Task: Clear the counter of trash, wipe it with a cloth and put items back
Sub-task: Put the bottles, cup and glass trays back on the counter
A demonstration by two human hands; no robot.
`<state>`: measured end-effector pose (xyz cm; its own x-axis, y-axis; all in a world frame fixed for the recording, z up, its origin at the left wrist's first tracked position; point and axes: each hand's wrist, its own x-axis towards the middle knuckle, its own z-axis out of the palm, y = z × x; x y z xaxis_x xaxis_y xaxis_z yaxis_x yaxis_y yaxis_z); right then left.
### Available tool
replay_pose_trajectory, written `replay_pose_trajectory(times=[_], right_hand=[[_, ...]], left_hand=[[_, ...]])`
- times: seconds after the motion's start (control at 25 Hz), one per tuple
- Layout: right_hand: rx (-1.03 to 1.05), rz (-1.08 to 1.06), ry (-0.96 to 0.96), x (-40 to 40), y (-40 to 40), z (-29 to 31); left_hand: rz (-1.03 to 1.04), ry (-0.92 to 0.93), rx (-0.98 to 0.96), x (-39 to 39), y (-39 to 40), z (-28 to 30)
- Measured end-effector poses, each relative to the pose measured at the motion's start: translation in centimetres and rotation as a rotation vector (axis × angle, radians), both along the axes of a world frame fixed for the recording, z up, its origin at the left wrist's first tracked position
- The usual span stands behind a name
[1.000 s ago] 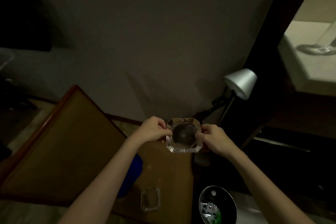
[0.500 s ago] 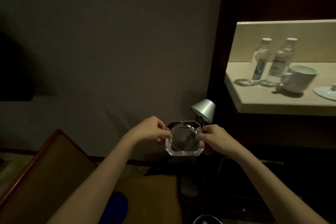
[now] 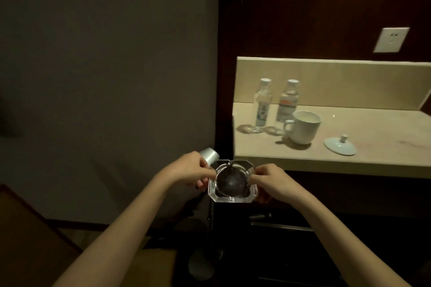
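you've turned from the table toward the counter point(image 3: 349, 158); your left hand point(image 3: 190, 171) and right hand point(image 3: 268, 180) each pinch a side of the glass ashtray point(image 3: 232, 182), held in the air just short of the counter's edge, likely going back there.

Hotel room, counter point(image 3: 349, 161), water bottles point(image 3: 287, 100), lidded mug point(image 3: 303, 127)

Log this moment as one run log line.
left hand + right hand: grip glass ashtray | ashtray: midair, short of counter | counter: bottles, mug, lid
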<state>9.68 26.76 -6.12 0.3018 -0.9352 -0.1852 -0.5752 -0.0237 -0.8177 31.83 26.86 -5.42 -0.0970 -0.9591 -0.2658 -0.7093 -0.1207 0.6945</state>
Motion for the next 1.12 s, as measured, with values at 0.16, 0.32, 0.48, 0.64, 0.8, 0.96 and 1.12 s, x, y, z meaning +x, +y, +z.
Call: replay_pose_trajectory(times=[0.16,0.32,0.48,0.64,0.8,0.96,1.12], right_hand=[[-0.034,-0.012,0.021,-5.8,-2.4,0.7],[-0.049,-0.03,0.03,-8.7,-5.2,0.5],[-0.044,-0.053,0.054,-9.1,-8.9,0.0],[-0.005,-0.069,0.051,-8.4,-12.9,-0.5],[-0.018,-0.067,0.126,-7.2,-16.6,-1.1],[-0.037,-0.076,0.172,-6.2,-19.4,-1.8],[-0.041,-0.079,0.196,-6.0,-20.7,-2.7]], left_hand=[[-0.014,0.016,0.015,-6.0,-2.5,0.7],[-0.012,-0.002,0.035,-9.0,-5.6,1.3],[0.006,0.015,0.052,-9.8,-9.2,1.5],[0.039,0.031,0.078,-9.4,-12.7,1.1],[0.088,0.027,0.068,-8.7,-16.6,0.0],[0.108,0.014,0.068,-7.9,-19.5,-1.5],[0.105,0.018,0.05,-7.8,-20.8,-2.2]])
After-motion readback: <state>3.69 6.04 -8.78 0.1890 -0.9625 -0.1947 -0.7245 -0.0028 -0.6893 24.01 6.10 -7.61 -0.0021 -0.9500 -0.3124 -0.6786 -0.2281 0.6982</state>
